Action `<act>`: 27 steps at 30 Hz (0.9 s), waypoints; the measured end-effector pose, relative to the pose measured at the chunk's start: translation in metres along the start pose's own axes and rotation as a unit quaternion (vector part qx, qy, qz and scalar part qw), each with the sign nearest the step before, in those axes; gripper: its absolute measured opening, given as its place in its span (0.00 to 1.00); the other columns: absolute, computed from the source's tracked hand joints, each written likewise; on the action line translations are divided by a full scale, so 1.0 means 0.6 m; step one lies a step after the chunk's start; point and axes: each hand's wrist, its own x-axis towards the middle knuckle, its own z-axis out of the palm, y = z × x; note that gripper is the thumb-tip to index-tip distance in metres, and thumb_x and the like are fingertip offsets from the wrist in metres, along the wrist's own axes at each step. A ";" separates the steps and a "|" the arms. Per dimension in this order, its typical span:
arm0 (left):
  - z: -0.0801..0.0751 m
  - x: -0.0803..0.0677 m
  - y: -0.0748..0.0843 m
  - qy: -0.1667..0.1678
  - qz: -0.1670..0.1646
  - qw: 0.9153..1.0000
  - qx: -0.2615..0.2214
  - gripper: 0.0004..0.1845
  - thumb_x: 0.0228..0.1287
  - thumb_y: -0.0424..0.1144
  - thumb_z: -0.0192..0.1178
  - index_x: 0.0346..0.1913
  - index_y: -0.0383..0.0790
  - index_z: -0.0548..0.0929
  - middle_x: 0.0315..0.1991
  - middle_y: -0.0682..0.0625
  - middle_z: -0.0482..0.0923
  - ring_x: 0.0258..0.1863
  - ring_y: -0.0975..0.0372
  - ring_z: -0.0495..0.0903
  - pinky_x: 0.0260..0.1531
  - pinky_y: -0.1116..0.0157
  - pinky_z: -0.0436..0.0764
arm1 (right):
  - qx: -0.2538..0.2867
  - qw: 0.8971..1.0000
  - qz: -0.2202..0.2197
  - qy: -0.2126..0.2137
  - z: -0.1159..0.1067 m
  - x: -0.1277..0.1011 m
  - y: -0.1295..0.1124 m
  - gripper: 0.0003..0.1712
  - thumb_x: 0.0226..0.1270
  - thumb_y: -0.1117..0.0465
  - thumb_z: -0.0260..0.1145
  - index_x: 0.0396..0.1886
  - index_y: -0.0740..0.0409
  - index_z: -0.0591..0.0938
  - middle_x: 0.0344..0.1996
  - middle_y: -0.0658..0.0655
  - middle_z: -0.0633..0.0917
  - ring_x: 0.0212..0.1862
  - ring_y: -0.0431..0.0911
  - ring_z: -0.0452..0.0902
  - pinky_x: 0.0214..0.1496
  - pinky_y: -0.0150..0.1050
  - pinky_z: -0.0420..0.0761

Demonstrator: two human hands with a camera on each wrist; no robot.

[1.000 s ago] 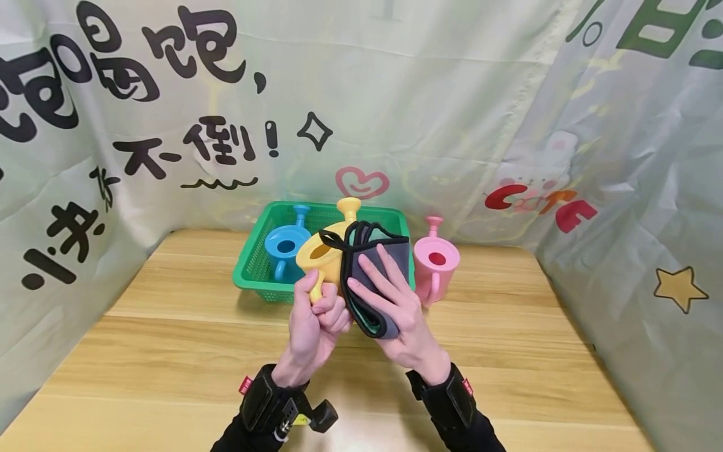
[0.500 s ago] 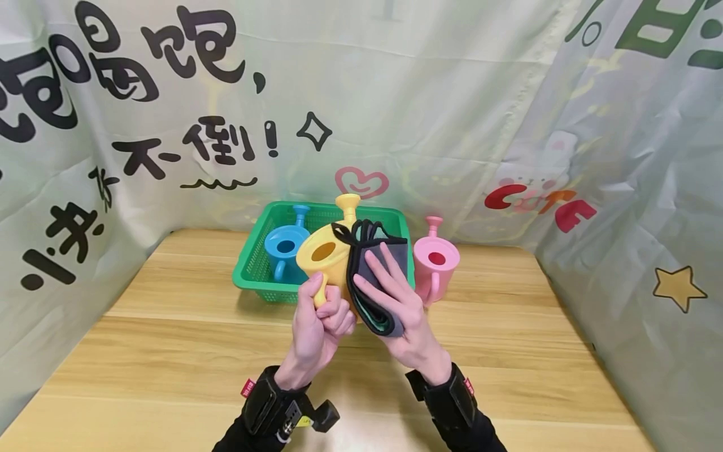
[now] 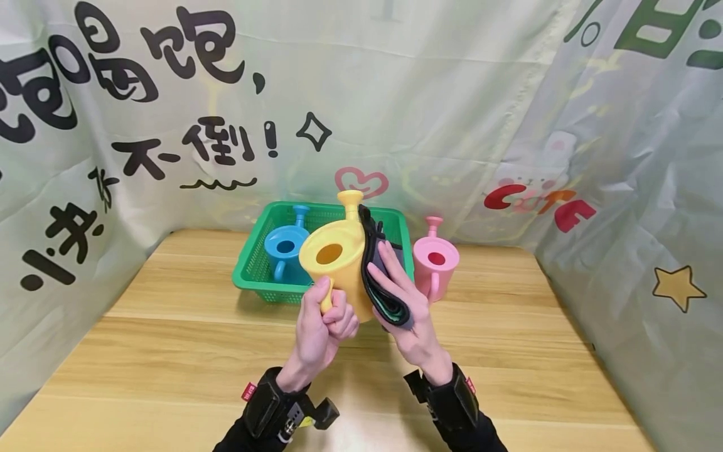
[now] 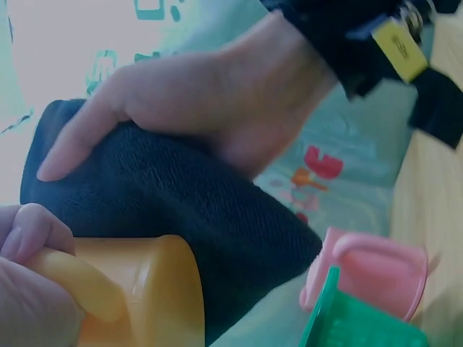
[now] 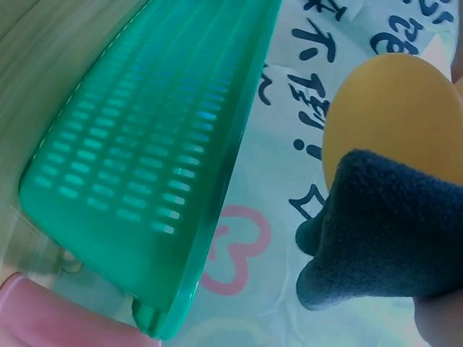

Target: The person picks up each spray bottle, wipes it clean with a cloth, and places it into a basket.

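Note:
My left hand (image 3: pixel 324 323) grips the handle of a yellow toy watering can (image 3: pixel 337 260), held above the wooden table (image 3: pixel 169 351) in the head view. My right hand (image 3: pixel 402 301) holds a folded dark grey cloth (image 3: pixel 384 282) with a green inner layer and presses it flat against the can's right side. In the left wrist view the cloth (image 4: pixel 181 210) lies between the right hand's fingers (image 4: pixel 87 148) and the yellow can (image 4: pixel 137 289). In the right wrist view the cloth (image 5: pixel 383 231) covers part of the yellow can (image 5: pixel 394 116).
A green plastic basket (image 3: pixel 257 267) stands behind the hands, with a blue watering can (image 3: pixel 284 248) inside. A pink watering can (image 3: pixel 435 258) stands on the table to the basket's right. Printed cloth walls enclose the table at the back and both sides.
The yellow can has turned so its opening faces up toward the camera and has risen slightly. The cloth has slid round to the can's right side with the right hand.

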 end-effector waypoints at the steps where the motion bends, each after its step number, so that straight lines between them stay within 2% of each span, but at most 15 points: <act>1: 0.000 0.000 0.000 0.000 0.010 1.000 0.009 0.27 0.81 0.42 0.22 0.17 0.47 0.54 0.11 0.53 0.47 0.10 0.59 0.44 0.13 0.63 0.45 | -0.009 1.000 -0.013 -0.002 0.001 0.000 0.001 0.26 0.73 0.64 0.57 0.69 0.64 0.73 0.77 0.63 0.64 0.81 0.59 0.53 0.83 0.46 0.53; 5: 0.002 0.001 -0.001 0.002 0.055 0.997 0.046 0.27 0.81 0.40 0.25 0.17 0.45 0.53 0.10 0.51 0.47 0.09 0.58 0.44 0.10 0.66 0.48 | -0.049 0.997 -0.066 -0.008 0.006 0.004 0.001 0.26 0.77 0.57 0.54 0.69 0.64 0.74 0.76 0.65 0.65 0.79 0.64 0.54 0.82 0.50 0.55; 8: 0.004 0.000 -0.003 0.011 0.072 0.995 0.066 0.27 0.81 0.40 0.27 0.16 0.44 0.53 0.10 0.50 0.46 0.08 0.58 0.44 0.09 0.67 0.49 | -0.054 0.995 -0.079 -0.004 0.009 0.004 0.000 0.26 0.77 0.55 0.52 0.68 0.63 0.74 0.75 0.65 0.66 0.79 0.65 0.55 0.82 0.51 0.56; 11: 0.004 -0.002 -0.005 0.018 0.073 0.993 0.092 0.27 0.81 0.41 0.29 0.16 0.42 0.54 0.10 0.48 0.47 0.09 0.57 0.46 0.10 0.67 0.50 | -0.017 0.998 -0.057 0.009 0.008 0.002 -0.004 0.25 0.77 0.58 0.53 0.68 0.64 0.74 0.76 0.64 0.65 0.80 0.61 0.55 0.81 0.47 0.57; 14: 0.006 -0.004 -0.009 0.019 0.074 0.989 0.128 0.27 0.79 0.41 0.30 0.15 0.40 0.55 0.09 0.47 0.49 0.09 0.56 0.48 0.11 0.67 0.51 | 0.045 0.999 -0.007 0.031 0.007 0.001 -0.012 0.26 0.73 0.66 0.54 0.70 0.61 0.73 0.77 0.61 0.64 0.80 0.54 0.56 0.80 0.40 0.60; 16: 0.007 -0.006 -0.012 0.012 0.082 0.984 0.157 0.27 0.78 0.39 0.30 0.15 0.39 0.56 0.09 0.46 0.50 0.09 0.56 0.49 0.11 0.68 0.52 | 0.069 0.996 0.028 0.052 0.005 0.003 -0.018 0.29 0.70 0.71 0.52 0.71 0.57 0.73 0.77 0.59 0.65 0.80 0.51 0.57 0.82 0.38 0.49; 17: 0.007 -0.007 -0.013 0.009 0.086 0.982 0.169 0.26 0.77 0.38 0.30 0.15 0.38 0.56 0.09 0.46 0.50 0.09 0.56 0.49 0.11 0.68 0.52 | 0.075 0.994 0.045 0.062 0.004 0.004 -0.022 0.31 0.68 0.72 0.51 0.71 0.55 0.73 0.76 0.57 0.66 0.80 0.49 0.58 0.83 0.40 0.41; 18: 0.008 -0.007 -0.014 0.006 0.091 0.979 0.182 0.26 0.76 0.37 0.31 0.15 0.38 0.57 0.09 0.46 0.51 0.09 0.56 0.50 0.11 0.69 0.52 | 0.081 0.993 0.057 0.072 0.003 0.006 -0.025 0.33 0.66 0.73 0.51 0.71 0.53 0.73 0.76 0.56 0.66 0.80 0.48 0.58 0.83 0.46 0.33; 20: 0.007 -0.008 -0.016 -0.002 0.098 0.975 0.201 0.25 0.75 0.36 0.31 0.14 0.38 0.58 0.09 0.45 0.52 0.10 0.57 0.51 0.12 0.70 0.52 | 0.084 0.990 0.076 0.086 0.001 0.009 -0.031 0.34 0.65 0.73 0.50 0.71 0.50 0.74 0.76 0.54 0.68 0.79 0.47 0.59 0.77 0.60 0.23; 21: 0.007 -0.009 -0.017 -0.005 0.098 0.973 0.208 0.25 0.75 0.35 0.31 0.14 0.37 0.58 0.09 0.45 0.52 0.10 0.58 0.52 0.12 0.70 0.52 | 0.083 0.989 0.078 0.090 0.000 0.011 -0.033 0.35 0.65 0.73 0.49 0.71 0.50 0.74 0.75 0.55 0.68 0.79 0.47 0.59 0.74 0.65 0.21; 22: 0.006 -0.009 -0.018 -0.007 0.098 0.972 0.215 0.25 0.75 0.35 0.32 0.14 0.37 0.58 0.09 0.45 0.53 0.10 0.58 0.53 0.12 0.70 0.53 | 0.085 0.989 0.082 0.092 -0.001 0.011 -0.034 0.34 0.65 0.73 0.49 0.71 0.49 0.74 0.75 0.54 0.68 0.79 0.46 0.59 0.73 0.66 0.20; 24: 0.003 -0.010 -0.019 -0.011 0.097 0.968 0.233 0.25 0.76 0.35 0.33 0.14 0.37 0.59 0.10 0.45 0.55 0.10 0.59 0.55 0.12 0.70 0.54 | 0.097 0.988 0.079 0.091 -0.004 0.012 -0.036 0.34 0.67 0.73 0.48 0.71 0.51 0.73 0.75 0.55 0.68 0.79 0.48 0.59 0.78 0.62 0.24; 27: -0.001 -0.011 -0.020 -0.019 0.099 0.957 0.273 0.26 0.77 0.35 0.35 0.14 0.36 0.61 0.10 0.44 0.57 0.12 0.64 0.57 0.13 0.71 0.56 | 0.111 0.985 0.091 0.100 -0.009 0.010 -0.035 0.33 0.68 0.73 0.47 0.71 0.49 0.73 0.75 0.53 0.70 0.79 0.46 0.60 0.83 0.47 0.41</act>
